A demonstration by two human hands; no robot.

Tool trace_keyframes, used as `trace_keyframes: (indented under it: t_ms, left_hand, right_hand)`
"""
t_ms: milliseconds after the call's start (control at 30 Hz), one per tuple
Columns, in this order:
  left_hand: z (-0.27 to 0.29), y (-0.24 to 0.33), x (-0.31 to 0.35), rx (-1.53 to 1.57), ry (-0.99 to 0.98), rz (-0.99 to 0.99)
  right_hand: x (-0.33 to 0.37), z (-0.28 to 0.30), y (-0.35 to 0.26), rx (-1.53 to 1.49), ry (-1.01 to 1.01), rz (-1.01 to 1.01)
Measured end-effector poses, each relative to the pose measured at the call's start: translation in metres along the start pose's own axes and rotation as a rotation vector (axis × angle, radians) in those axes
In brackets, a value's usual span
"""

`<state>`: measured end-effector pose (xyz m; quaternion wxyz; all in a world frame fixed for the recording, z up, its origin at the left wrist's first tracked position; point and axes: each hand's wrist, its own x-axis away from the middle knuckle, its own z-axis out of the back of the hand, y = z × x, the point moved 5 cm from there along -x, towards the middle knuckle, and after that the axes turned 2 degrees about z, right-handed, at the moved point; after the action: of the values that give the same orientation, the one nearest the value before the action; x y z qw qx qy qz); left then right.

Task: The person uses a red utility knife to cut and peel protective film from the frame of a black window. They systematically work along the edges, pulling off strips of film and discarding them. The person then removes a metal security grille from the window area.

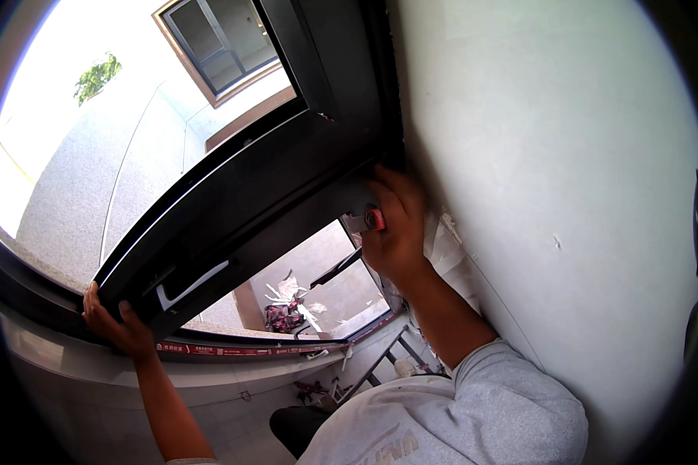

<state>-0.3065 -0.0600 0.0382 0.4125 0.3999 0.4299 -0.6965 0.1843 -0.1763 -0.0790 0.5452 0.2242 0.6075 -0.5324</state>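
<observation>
A dark window sash (217, 209) stands swung open in front of me. My left hand (119, 324) grips its lower-left corner, with the fingers round the outer edge and the thumb on the near side. A pale bent handle (192, 287) sits on the sash, right of that hand. My right hand (398, 221) is raised near the right side of the window, beside the wall. It is closed on a small red-and-grey tool (374, 219), whose kind I cannot make out. The upper fingers of that hand reach to the dark frame (357, 93).
A white wall (551, 155) rises close on my right. Below the opening runs a sill (233, 364) with red printed tape (209, 350) along it. Debris and a dark patterned bag (284, 318) lie outside. A dark ladder-like frame (376, 364) and tools are down by my legs.
</observation>
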Motion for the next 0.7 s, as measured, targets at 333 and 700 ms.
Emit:
trace_keyframes:
  t_ms: [333,700]
  left_hand:
    - [0.001,0.001,-0.001,-0.003,-0.007,0.018]
    - [0.000,0.000,0.001,0.007,-0.014,0.041]
  right_hand:
    - [0.002,-0.001,-0.005,-0.017,0.010,0.035]
    - [0.011,-0.004,-0.007,-0.058,0.015,0.037]
